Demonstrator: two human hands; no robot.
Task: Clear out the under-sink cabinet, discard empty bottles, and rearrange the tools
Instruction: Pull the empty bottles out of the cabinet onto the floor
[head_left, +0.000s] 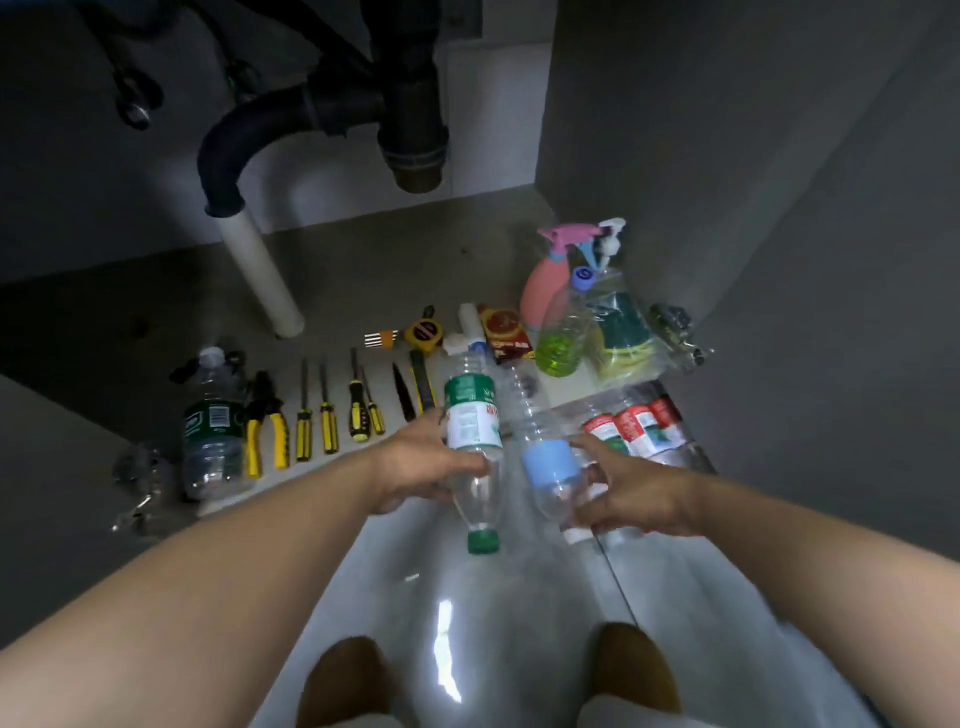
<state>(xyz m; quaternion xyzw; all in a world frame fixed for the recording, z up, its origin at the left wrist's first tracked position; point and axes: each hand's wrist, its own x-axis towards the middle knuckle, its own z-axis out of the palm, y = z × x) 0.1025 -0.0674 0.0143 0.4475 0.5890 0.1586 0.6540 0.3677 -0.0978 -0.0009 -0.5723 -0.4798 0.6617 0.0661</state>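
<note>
My left hand (415, 462) grips a clear empty bottle with a green-and-white label (471, 421), its green cap pointing toward me. My right hand (631, 493) holds a clear bottle with a light blue label (545, 462), cap also toward me. Both hang over the cabinet's front edge. More clear bottles with red-and-white labels (636, 421) lie just behind my right hand. On the cabinet floor (363, 270) lies a row of yellow-handled tools: pliers (266, 421), screwdrivers (327, 410) and a tape measure (423, 332).
A green-labelled bottle (213, 426) lies at the left end of the tool row. At the back right stand a pink spray bottle (545, 286), a bottle with green liquid (563, 332), bagged sponges (626, 332) and an orange box (506, 332). Black drain pipes (405, 104) and a white pipe (260, 275) hang above.
</note>
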